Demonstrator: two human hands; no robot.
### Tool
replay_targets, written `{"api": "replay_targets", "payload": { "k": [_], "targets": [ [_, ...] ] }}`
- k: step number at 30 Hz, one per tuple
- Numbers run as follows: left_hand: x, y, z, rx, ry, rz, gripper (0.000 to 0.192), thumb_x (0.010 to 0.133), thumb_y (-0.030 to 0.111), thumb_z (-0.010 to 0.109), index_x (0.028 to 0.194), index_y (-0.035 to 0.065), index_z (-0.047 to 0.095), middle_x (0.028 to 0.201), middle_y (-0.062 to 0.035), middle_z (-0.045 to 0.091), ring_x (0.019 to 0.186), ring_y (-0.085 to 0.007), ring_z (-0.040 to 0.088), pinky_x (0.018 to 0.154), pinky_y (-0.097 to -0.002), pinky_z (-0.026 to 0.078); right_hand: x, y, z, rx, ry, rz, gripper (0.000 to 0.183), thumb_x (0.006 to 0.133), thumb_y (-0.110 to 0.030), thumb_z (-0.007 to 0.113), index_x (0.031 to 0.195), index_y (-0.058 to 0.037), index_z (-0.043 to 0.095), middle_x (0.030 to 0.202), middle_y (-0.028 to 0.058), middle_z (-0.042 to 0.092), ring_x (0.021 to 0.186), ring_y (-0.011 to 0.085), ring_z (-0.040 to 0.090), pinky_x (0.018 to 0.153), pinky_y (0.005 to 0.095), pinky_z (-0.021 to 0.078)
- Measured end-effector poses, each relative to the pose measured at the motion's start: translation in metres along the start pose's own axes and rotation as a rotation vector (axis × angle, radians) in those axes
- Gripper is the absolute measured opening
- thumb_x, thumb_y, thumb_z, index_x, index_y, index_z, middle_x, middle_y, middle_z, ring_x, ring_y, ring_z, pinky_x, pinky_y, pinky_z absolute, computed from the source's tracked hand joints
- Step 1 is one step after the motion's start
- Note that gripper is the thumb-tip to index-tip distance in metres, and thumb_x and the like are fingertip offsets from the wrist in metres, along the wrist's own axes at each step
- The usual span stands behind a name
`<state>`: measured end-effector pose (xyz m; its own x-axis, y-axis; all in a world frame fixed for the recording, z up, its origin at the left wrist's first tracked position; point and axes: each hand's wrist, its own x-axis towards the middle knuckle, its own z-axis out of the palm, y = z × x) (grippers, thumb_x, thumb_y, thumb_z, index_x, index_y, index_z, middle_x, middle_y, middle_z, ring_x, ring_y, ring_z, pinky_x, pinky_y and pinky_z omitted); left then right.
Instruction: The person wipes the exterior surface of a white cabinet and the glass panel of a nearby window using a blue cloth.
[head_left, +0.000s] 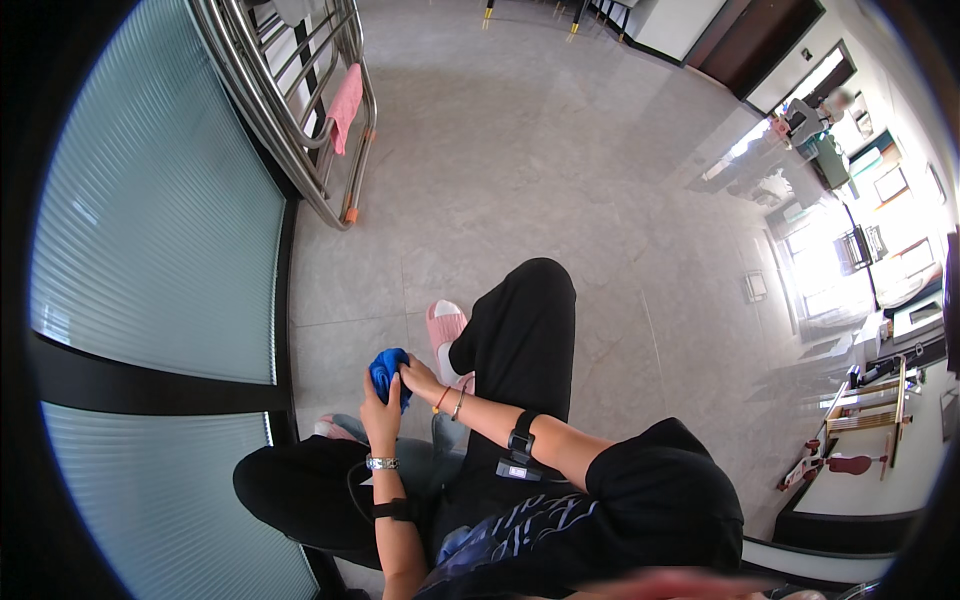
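Note:
A crumpled blue cloth (388, 369) is bunched between my two hands, above the floor and in front of my knees. My left hand (381, 416), with a metal watch at the wrist, cups it from below and the left side, its thumb laid along the front. From the right, my right hand (421, 380) grips the bundle's edge; a red string and a bangle circle that wrist. The right fingertips are partly hidden by the folds.
Ribbed glass door panels (157, 225) in black frames stand close on my left. Ahead is a folded metal drying rack (319, 150) with a pink cloth (346, 109) on it. A grey-green object (448, 435) shows between my legs. A person (814, 116) is far off at right.

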<state>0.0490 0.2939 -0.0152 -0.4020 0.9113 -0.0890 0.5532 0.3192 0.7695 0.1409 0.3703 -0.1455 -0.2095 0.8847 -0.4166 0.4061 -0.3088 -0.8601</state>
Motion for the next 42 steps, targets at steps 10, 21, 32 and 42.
{"api": "replay_targets", "payload": {
  "k": [10, 21, 32, 42],
  "targets": [
    [-0.001, 0.011, 0.005, 0.004, -0.003, 0.056, 0.039, 0.090, 0.041, 0.057, 0.122, 0.0187, 0.052, 0.087, -0.0247, 0.066, 0.081, -0.0452, 0.063, 0.065, -0.0482, 0.049, -0.004, -0.010, -0.006, 0.031, 0.012, 0.088, 0.045, 0.091, -0.029, 0.041, 0.121, 0.0034, 0.049, 0.110, 0.0273, 0.061, 0.101, 0.0384, 0.062, 0.088, 0.0473, 0.0461],
    [0.005, 0.034, -0.010, -0.032, 0.131, -0.072, 0.041, 0.075, 0.041, 0.076, 0.088, 0.0132, 0.049, 0.057, -0.0153, 0.056, 0.052, -0.0358, 0.057, 0.048, -0.0427, 0.042, -0.004, -0.012, -0.033, 0.703, -0.032, 0.058, 0.030, 0.096, -0.039, 0.044, 0.094, -0.0134, 0.061, 0.087, -0.0020, 0.058, 0.078, 0.0117, 0.053, 0.072, 0.0303, 0.0468],
    [-0.007, 0.036, -0.048, -1.355, 0.014, -0.083, 0.036, 0.081, 0.016, 0.076, 0.094, 0.0154, 0.042, 0.085, 0.0045, 0.050, 0.073, -0.0046, 0.054, 0.055, -0.0198, 0.042, -0.038, -0.104, -0.066, 1.369, -0.661, -0.004, 0.080, 0.083, -0.068, 0.050, 0.137, -0.0113, 0.040, 0.139, 0.0085, 0.044, 0.127, 0.0273, 0.042, 0.106, 0.0462, 0.0332],
    [-0.071, 0.021, -0.083, -0.793, -0.191, 0.152, 0.024, 0.087, 0.015, 0.066, 0.105, 0.0056, 0.054, 0.119, -0.0091, 0.051, 0.094, -0.0142, 0.063, 0.078, -0.0278, 0.052, -0.080, -0.131, -0.038, 1.120, -0.761, 0.110, 0.052, 0.088, -0.029, 0.055, 0.131, -0.0010, 0.043, 0.129, 0.0121, 0.052, 0.118, 0.0249, 0.050, 0.103, 0.0403, 0.0389]
  ]
}}
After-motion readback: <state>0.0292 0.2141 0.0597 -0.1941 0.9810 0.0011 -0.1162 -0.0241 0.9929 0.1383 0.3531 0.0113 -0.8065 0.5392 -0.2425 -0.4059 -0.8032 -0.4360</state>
